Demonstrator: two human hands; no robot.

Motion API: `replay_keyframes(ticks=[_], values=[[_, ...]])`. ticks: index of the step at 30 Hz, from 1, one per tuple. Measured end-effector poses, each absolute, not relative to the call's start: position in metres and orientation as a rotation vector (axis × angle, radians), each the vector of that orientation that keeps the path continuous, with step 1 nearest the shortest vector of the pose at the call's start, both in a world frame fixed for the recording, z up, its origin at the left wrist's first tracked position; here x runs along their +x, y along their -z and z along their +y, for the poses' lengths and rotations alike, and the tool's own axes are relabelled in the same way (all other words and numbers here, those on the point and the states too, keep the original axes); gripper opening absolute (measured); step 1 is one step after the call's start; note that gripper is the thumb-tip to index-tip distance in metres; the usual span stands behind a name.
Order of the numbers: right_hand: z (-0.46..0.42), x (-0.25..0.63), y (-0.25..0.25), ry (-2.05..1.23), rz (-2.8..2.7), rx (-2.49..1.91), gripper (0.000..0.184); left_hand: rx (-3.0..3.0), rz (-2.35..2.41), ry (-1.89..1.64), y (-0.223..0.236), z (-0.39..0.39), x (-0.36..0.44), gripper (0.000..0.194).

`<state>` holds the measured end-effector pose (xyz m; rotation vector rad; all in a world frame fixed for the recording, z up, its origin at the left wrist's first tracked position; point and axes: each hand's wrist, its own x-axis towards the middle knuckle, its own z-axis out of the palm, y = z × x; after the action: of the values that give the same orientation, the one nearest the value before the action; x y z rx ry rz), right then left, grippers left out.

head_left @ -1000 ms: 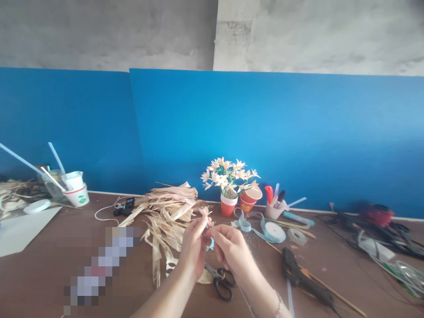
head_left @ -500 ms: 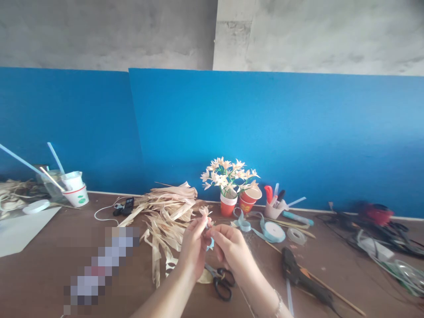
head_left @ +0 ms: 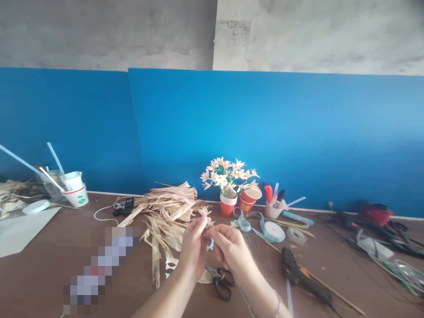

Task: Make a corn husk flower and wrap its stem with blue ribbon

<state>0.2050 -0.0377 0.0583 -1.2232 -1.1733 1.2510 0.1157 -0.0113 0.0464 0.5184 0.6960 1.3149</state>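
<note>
My left hand (head_left: 194, 249) is closed around the base of a small pale corn-husk flower (head_left: 204, 212), whose petals stick up above the thumb. Close against it, my right hand (head_left: 232, 247) pinches just below the flower; what sits between those fingertips is too small to make out. A thin thread-like line (head_left: 245, 301) runs down beneath the right wrist. Under the hands lie black-handled scissors (head_left: 222, 285), partly covered by the right hand. Dried corn husks (head_left: 170, 198) are heaped behind and left of the left hand.
Finished-looking husk flowers (head_left: 225, 174) stand in stacked red paper cups (head_left: 228, 206), beside another red cup (head_left: 249, 201). To the right are a blue ribbon roll (head_left: 274, 232), clear tape (head_left: 297, 236), a pen cup (head_left: 275, 209), a glue gun (head_left: 303, 278) and tangled cables (head_left: 351, 225).
</note>
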Motion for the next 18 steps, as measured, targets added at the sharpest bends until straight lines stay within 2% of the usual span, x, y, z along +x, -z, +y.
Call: replay_keyframes(ticks=[18], values=[[-0.0366, 0.2054, -0.0572, -1.254, -1.162, -1.236, 0.021, 0.508, 0.689, -1.314, -0.0486, -0.0129, 0.1159, 0.037]])
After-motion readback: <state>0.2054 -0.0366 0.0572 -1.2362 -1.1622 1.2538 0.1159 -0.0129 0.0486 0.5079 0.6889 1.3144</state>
